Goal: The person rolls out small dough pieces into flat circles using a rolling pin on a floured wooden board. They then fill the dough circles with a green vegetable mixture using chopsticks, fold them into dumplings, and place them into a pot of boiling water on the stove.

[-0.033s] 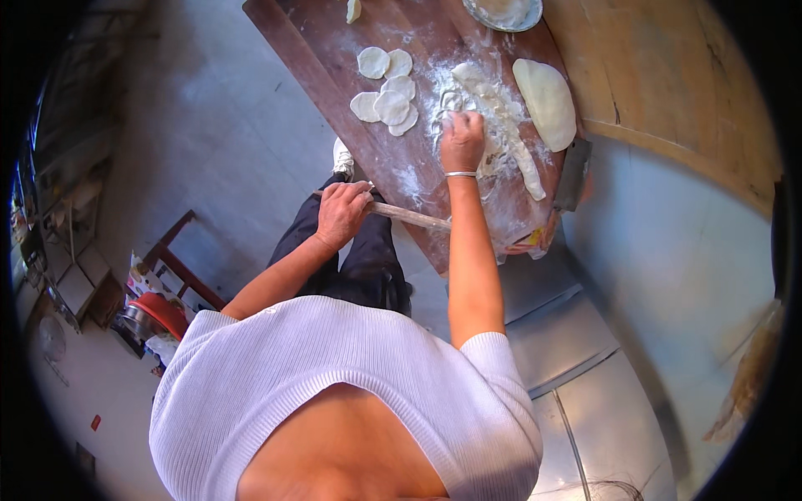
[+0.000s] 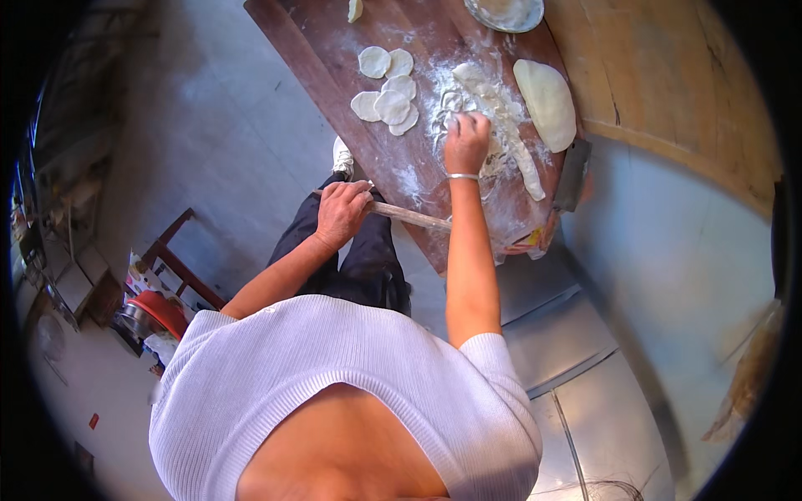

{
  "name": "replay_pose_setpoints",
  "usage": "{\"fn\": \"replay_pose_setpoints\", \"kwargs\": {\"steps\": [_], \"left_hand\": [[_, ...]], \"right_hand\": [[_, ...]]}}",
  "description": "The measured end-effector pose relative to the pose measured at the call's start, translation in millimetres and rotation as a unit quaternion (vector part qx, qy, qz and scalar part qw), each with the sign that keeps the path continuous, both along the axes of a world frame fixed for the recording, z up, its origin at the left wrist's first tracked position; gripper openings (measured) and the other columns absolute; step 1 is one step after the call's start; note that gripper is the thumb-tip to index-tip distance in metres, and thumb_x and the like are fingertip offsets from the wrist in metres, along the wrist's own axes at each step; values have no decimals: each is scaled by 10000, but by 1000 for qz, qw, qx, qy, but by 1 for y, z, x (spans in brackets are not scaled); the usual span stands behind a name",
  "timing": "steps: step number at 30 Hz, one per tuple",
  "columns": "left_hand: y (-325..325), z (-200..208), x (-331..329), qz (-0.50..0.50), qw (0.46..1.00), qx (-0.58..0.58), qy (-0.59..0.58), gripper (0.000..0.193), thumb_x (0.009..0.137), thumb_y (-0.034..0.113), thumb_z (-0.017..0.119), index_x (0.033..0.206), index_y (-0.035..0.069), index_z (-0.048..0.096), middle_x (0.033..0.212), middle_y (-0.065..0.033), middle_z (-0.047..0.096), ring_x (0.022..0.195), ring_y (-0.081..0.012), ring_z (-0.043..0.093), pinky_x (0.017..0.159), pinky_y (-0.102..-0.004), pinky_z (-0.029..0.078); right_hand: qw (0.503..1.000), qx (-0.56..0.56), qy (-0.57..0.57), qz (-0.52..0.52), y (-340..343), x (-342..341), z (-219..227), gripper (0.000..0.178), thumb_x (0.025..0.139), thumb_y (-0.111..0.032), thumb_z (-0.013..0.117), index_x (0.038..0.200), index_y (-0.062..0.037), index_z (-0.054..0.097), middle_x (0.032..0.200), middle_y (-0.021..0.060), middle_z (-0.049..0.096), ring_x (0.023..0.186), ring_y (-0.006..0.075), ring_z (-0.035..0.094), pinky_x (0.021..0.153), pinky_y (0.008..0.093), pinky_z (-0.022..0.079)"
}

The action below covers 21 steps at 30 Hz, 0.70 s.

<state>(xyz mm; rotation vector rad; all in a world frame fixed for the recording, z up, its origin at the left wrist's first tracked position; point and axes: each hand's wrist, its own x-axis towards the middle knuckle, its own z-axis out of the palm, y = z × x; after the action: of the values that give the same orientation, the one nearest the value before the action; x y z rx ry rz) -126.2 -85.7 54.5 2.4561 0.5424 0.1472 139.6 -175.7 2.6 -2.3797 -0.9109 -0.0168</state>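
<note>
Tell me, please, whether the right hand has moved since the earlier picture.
Yes, slightly: the right hand has shifted a little rightward, away from the overlapping dough rounds lying on the wooden board.

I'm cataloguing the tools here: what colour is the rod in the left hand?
The rod is pale greyish-beige, best seen in the head view.

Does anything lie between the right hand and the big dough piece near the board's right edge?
Yes: a floured dough strip lies on the board between the right hand and the big dough piece.
</note>
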Motion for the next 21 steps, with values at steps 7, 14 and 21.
{"fn": "replay_pose_setpoints", "kwargs": {"steps": [7,14,21], "left_hand": [[3,-4,-6,26,1000,-3,-5,228,765,139,751,948,125,615,1124,-11,660,943,-225,631,878,-400,437],[7,-2,-7,38,999,2,-12,227,764,132,749,934,127,600,1078,2,662,913,-214,632,861,-389,442],[5,-10,-14,33,999,-15,-13,230,763,131,749,941,131,603,1073,10,664,921,-208,634,861,-391,445]], "right_hand": [[999,-20,-36,27,-2,-25,0,231,817,-86,688,1031,-17,631,1102,172,571,982,358,598,831,430,513],[998,14,59,8,0,29,-1,69,844,-80,669,894,-34,681,979,176,630,860,353,612,748,436,508],[999,-19,-24,-36,-3,-11,-7,56,826,-80,673,858,-41,696,977,130,651,923,327,626,837,439,502]]}}
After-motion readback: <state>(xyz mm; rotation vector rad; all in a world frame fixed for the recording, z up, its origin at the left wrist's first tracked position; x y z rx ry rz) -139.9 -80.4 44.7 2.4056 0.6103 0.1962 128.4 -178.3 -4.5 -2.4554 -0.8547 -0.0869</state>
